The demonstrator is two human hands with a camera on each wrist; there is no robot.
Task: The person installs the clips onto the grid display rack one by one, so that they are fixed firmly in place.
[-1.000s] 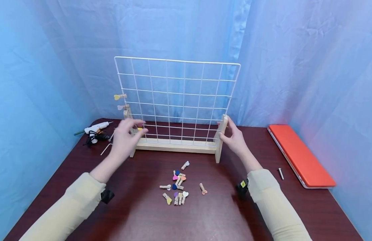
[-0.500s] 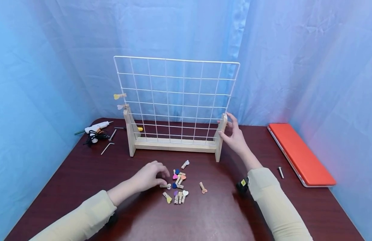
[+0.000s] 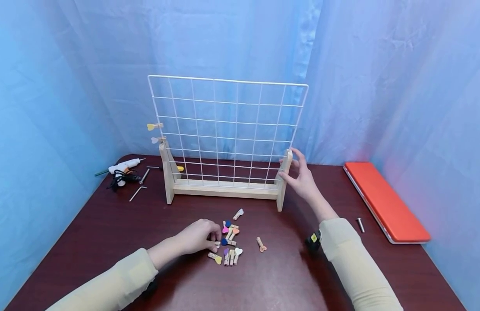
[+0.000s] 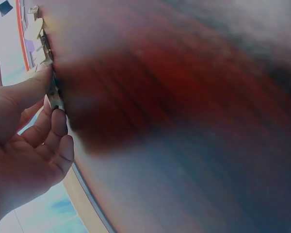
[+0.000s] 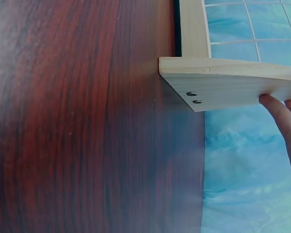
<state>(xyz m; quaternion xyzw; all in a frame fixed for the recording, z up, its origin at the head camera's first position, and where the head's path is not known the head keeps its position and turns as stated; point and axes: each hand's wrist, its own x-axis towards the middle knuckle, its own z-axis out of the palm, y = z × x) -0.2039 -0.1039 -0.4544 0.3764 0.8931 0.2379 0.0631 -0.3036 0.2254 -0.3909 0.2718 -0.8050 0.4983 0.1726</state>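
My left hand [image 3: 197,236] pinches a small wooden clothespin with a white heart [image 3: 218,245] between thumb and fingers, low over the table. The fingers cover most of it; in the left wrist view a bit of the clothespin [image 4: 54,100] shows. Beside it lies a loose pile of heart clothespins [image 3: 231,235] in several colours. My right hand [image 3: 303,179] grips the right upright [image 3: 282,185] of a wooden stand, thumb in front and fingers partly hidden behind. A white wire grid [image 3: 228,80] stands in it. A yellow [image 3: 154,126] and a pale heart clothespin [image 3: 158,140] hang on its left edge.
A white glue gun [image 3: 124,166] with a black cord, a hex key [image 3: 137,193] and a bolt [image 3: 144,176] lie at the left. A yellow-handled tool [image 3: 180,169] is behind the grid. At the right lie another bolt [image 3: 360,225] and a red case [image 3: 387,203].
My left hand has come down from the stand's left upright to the pile and taken hold of the white-heart clothespin. The yellow-heart clothespin beside it has turned slightly. My right hand stays on the upright.
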